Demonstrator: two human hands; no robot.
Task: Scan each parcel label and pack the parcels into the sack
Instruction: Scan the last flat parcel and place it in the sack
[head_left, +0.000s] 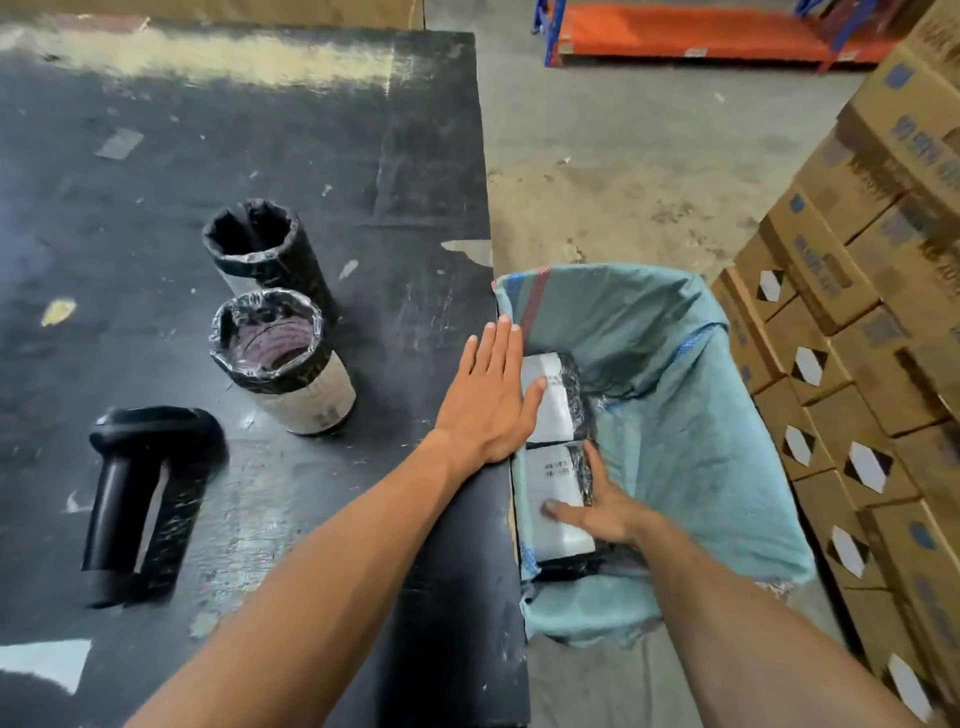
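1. Black worktop: scuffed and scratched, flecked with paint chips and bits of tape, with a pale glare streak along the far edge. White patch at the near left corner.
2. Right hand: down inside the sack, fingers wrapped round the near parcel, thumb lying across its white label, barcode visible above the thumb.
3. Left hand: open, fingers straight and spread, palm flat on the right edge of the worktop; fingertips overhang the edge above the far parcel. Can't tell if they touch it.
4. Both parcels are black-wrapped with white labels facing up, lying end to end in the sack against the wall nearest the worktop.
5. Sack: teal woven plastic, mouth open, standing on the floor hard against the worktop's right side. Red-blue stripe at its far left corner.
6. Barcode scanner: black, lying on its side at the near left of the worktop, well apart from both hands.
7. Two wrapped cylindrical parcels stand upright mid-worktop: the nearer and the farther, just beside each other.
8. Stacked cardboard cartons on the right, just beside the sack.
9. Concrete floor: grey and stained.
10. Orange-and-blue racking at the far end.
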